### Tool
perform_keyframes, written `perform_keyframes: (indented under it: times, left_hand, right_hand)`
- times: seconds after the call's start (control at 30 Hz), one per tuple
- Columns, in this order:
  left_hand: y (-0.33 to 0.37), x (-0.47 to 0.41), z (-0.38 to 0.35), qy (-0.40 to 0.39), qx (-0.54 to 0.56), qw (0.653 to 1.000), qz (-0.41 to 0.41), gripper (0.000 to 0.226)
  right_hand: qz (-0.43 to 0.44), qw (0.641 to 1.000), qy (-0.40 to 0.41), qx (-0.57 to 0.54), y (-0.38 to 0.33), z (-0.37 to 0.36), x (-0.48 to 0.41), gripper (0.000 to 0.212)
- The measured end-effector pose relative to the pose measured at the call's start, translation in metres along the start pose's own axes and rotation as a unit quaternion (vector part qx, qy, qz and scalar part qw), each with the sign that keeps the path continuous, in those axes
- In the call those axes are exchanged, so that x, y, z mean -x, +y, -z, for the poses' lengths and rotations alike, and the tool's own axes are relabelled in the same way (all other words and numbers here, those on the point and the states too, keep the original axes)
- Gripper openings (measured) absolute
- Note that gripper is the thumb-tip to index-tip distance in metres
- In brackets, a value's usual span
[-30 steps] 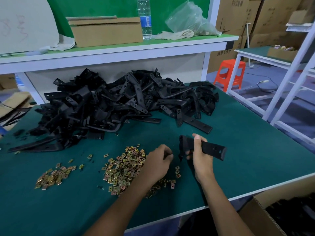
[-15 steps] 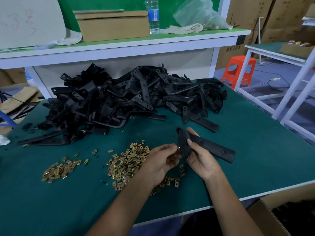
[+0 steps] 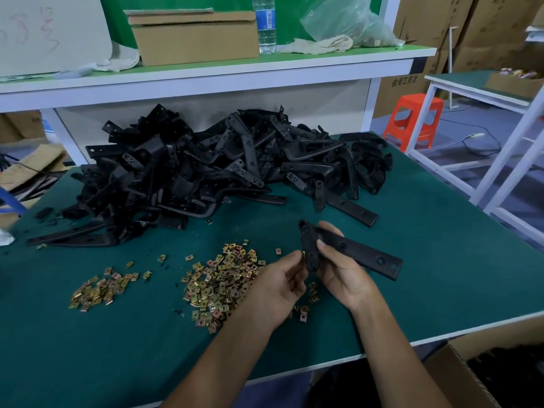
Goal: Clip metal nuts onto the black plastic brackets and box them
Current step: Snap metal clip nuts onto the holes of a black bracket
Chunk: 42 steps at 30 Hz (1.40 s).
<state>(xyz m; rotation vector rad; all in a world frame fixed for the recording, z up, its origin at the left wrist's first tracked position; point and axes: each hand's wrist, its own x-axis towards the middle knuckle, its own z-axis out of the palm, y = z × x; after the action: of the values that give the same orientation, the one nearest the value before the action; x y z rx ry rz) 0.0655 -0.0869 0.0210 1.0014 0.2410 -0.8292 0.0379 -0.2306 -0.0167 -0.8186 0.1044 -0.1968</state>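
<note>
My right hand (image 3: pixel 343 270) grips a black L-shaped plastic bracket (image 3: pixel 357 251) just above the green table, its long arm pointing right. My left hand (image 3: pixel 279 285) pinches a small brass-coloured metal nut (image 3: pixel 303 254) against the edge of the bracket's short arm. A heap of loose metal nuts (image 3: pixel 220 282) lies just left of my left hand, and a smaller heap (image 3: pixel 98 290) sits further left. A big pile of black brackets (image 3: pixel 212 172) covers the back of the table. An open cardboard box (image 3: pixel 459 366) with black parts inside stands below the table's front right corner.
The green table (image 3: pixel 441 260) ends in a white front edge near me. A white shelf behind the pile carries a cardboard box (image 3: pixel 194 36), a water bottle (image 3: pixel 266 23) and a plastic bag. An orange stool (image 3: pixel 413 120) and white frames stand to the right.
My left hand left the nut heap and came up to the bracket with a nut. My right hand turned the bracket and brought it closer. The camera view shifted slightly.
</note>
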Motion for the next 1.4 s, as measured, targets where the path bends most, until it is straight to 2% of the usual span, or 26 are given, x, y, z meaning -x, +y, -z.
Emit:
perform_keyframes:
  times: [0.13,0.4,0.6,0.7,0.77,0.83,0.87,1.0,1.1,1.13,1.17,1.2,1.27,1.3,1.4]
  left_hand:
    - [-0.003,0.001,-0.004,-0.004,-0.018,1.0,0.0,0.009]
    - [-0.008,-0.002,0.001,0.061,-0.091,0.993,-0.051,0.011]
    - [0.001,-0.003,-0.006,0.097,-0.226,0.953,-0.176,0.019]
    - [0.012,-0.009,-0.014,0.129,-0.232,0.946,-0.184,0.021]
    - [0.016,-0.015,-0.015,0.152,-0.269,0.928,-0.207,0.011]
    - [0.02,-0.019,-0.014,0.161,-0.344,0.892,-0.245,0.02]
    - [0.022,-0.023,-0.011,0.162,-0.403,0.86,-0.268,0.026]
    - [0.044,-0.034,0.014,0.101,-0.621,0.697,-0.343,0.033]
    - [0.054,-0.047,0.038,0.096,-0.758,0.552,-0.333,0.034]
    - [0.053,-0.05,0.043,0.087,-0.786,0.521,-0.322,0.035]
    - [0.05,-0.053,0.046,0.082,-0.793,0.511,-0.321,0.033]
    - [0.048,-0.054,0.046,0.083,-0.787,0.517,-0.325,0.029]
    - [0.047,-0.057,0.044,0.089,-0.756,0.558,-0.331,0.019]
    - [0.048,-0.057,0.041,0.097,-0.729,0.596,-0.324,0.015]
    - [0.05,-0.048,0.032,0.107,-0.588,0.745,-0.296,0.013]
  right_hand:
    - [0.02,0.999,0.021,0.015,-0.002,0.0,0.003,0.039]
    - [0.042,0.993,0.025,0.104,0.003,-0.009,0.007,0.039]
    - [0.062,0.993,0.025,0.1,0.004,-0.018,-0.006,0.039]
    - [0.057,0.995,0.009,0.079,-0.002,-0.026,-0.021,0.039]
    - [0.048,0.997,-0.003,0.055,-0.005,-0.03,-0.033,0.037]
    - [0.031,0.999,-0.011,0.027,-0.004,-0.028,-0.042,0.036]
    - [0.024,1.0,-0.012,0.007,-0.002,-0.025,-0.046,0.035]
    - [0.033,0.994,0.017,-0.101,0.0,-0.01,-0.049,0.035]
    - [0.031,0.988,0.021,-0.149,-0.002,-0.005,-0.048,0.035]
    - [0.028,0.987,0.019,-0.155,-0.001,-0.005,-0.047,0.034]
    - [0.024,0.987,0.017,-0.157,-0.001,-0.006,-0.047,0.035]
    - [0.021,0.987,0.017,-0.157,-0.001,-0.007,-0.046,0.035]
    - [0.015,0.988,0.017,-0.15,0.0,-0.01,-0.044,0.035]
    - [0.013,0.99,0.016,-0.142,0.001,-0.011,-0.042,0.035]
    - [0.011,0.994,0.011,-0.112,0.003,-0.016,-0.036,0.035]
